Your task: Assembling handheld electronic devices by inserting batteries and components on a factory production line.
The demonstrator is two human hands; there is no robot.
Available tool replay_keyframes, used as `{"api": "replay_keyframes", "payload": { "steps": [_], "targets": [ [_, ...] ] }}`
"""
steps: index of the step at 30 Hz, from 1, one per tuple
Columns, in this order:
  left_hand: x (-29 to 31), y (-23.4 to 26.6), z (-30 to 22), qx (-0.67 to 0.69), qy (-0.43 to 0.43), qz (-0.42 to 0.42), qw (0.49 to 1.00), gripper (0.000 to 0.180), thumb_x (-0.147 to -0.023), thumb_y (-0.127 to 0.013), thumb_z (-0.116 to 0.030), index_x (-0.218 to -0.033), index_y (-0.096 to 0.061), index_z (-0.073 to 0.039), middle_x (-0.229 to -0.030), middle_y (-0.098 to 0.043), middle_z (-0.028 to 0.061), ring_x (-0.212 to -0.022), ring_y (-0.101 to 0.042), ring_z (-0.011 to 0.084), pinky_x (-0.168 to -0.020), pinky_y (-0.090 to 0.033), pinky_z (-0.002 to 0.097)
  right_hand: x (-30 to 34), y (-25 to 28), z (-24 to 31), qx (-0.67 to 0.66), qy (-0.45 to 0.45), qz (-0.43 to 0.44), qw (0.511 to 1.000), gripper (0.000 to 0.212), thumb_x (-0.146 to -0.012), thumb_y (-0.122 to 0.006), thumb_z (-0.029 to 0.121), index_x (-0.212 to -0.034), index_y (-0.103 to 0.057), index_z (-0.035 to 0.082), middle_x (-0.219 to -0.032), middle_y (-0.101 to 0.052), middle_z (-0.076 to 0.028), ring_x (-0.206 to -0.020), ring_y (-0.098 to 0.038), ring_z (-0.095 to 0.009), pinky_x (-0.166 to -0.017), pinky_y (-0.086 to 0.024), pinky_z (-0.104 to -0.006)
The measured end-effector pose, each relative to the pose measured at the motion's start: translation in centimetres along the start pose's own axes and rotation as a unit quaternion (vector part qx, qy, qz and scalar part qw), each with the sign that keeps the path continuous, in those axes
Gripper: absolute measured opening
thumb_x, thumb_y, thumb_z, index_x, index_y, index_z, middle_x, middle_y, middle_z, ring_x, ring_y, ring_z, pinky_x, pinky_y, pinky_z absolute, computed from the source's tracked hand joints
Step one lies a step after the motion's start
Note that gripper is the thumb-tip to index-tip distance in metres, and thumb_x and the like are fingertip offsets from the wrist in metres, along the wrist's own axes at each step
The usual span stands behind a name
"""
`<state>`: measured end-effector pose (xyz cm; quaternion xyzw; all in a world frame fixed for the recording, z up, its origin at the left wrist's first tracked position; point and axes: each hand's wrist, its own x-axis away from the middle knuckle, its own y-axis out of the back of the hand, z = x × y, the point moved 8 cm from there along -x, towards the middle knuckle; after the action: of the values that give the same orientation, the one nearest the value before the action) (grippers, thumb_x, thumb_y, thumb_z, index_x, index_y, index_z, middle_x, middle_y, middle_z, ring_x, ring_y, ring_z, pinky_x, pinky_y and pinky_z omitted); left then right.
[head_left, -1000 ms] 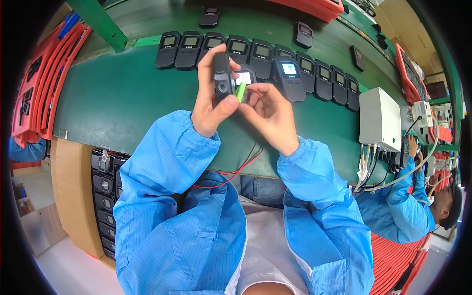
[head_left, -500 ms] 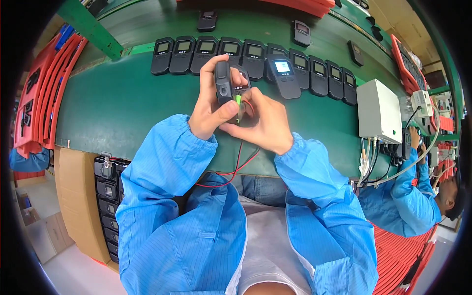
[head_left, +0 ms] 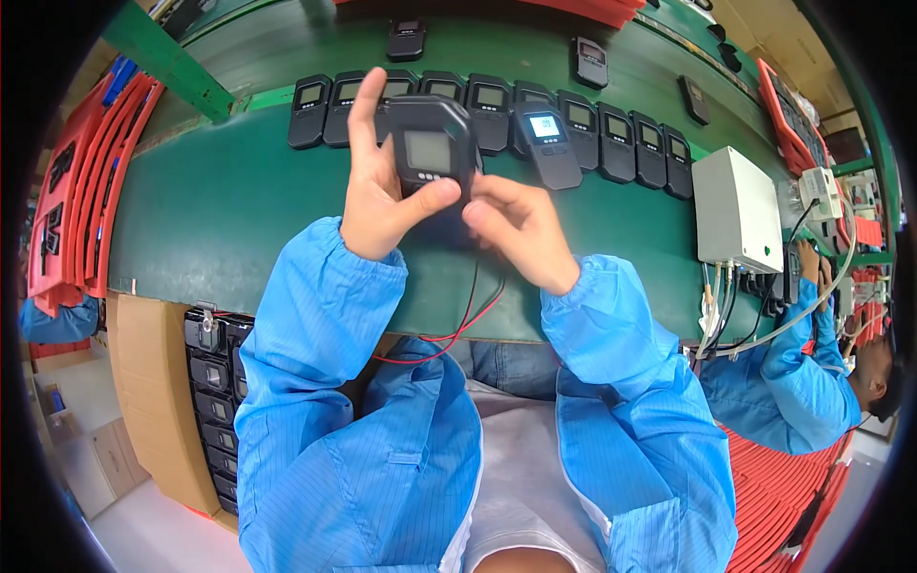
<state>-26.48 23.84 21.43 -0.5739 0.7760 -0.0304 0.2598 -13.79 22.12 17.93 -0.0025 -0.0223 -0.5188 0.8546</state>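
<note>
My left hand [head_left: 374, 205] holds a black handheld meter [head_left: 430, 150] upright, its grey screen and small buttons turned toward me. The thumb lies across the lower front, while the index finger points up, off the casing. My right hand [head_left: 527, 234] is at the meter's lower right edge with fingers bent together; what they pinch is hidden and slightly blurred. A red and black wire pair [head_left: 468, 320] hangs below the right fingers and loops toward my lap. Behind the hands, a similar meter with a lit screen [head_left: 544, 127] leans on a row of dark-screened meters [head_left: 490, 113].
A pale control box [head_left: 735, 212] with cables stands at the right of the green bench [head_left: 239, 210]. Red trays [head_left: 91, 191] are stacked at left. Below them, a cardboard box [head_left: 151, 382] sits beside stacked black units [head_left: 212, 411]. At far right, a co-worker's blue sleeve [head_left: 793, 382] shows.
The meter has turned from edge-on to showing its screen. My left index finger has straightened upward. The green connector seen earlier by my right fingers is out of sight.
</note>
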Motion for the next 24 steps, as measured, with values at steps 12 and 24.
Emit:
{"api": "replay_keyframes", "payload": {
  "steps": [12, 24],
  "targets": [
    [-0.5, 3.3, 0.7, -0.07, 0.002, -0.133, 0.989, 0.088, -0.076, -0.076, -0.004, -0.142, -0.017, -0.01, -0.116, -0.054, 0.0143, -0.104, -0.059, 0.0218, -0.09, -0.051, 0.0355, -0.7, 1.5, 0.3, -0.012, 0.036, -0.079, 0.996, 0.02, -0.094, -0.058, 0.019, -0.102, -0.066, 0.003, -0.07, -0.059, 0.0, -0.061, -0.052, -0.006, -0.054, -0.04, -0.0199],
    [-0.6, 3.4, 0.6, -0.071, -0.028, -0.139, 0.987, 0.086, -0.076, -0.076, -0.004, -0.14, -0.02, -0.011, -0.121, -0.053, 0.0159, -0.108, -0.057, 0.0229, -0.093, -0.05, 0.0359, -0.9, 0.7, -1.0, -0.029, 0.014, -0.064, 0.997, 0.016, -0.094, -0.058, 0.016, -0.102, -0.063, 0.003, -0.072, -0.06, 0.001, -0.063, -0.053, -0.005, -0.052, -0.039, -0.0191]
  ]
}}
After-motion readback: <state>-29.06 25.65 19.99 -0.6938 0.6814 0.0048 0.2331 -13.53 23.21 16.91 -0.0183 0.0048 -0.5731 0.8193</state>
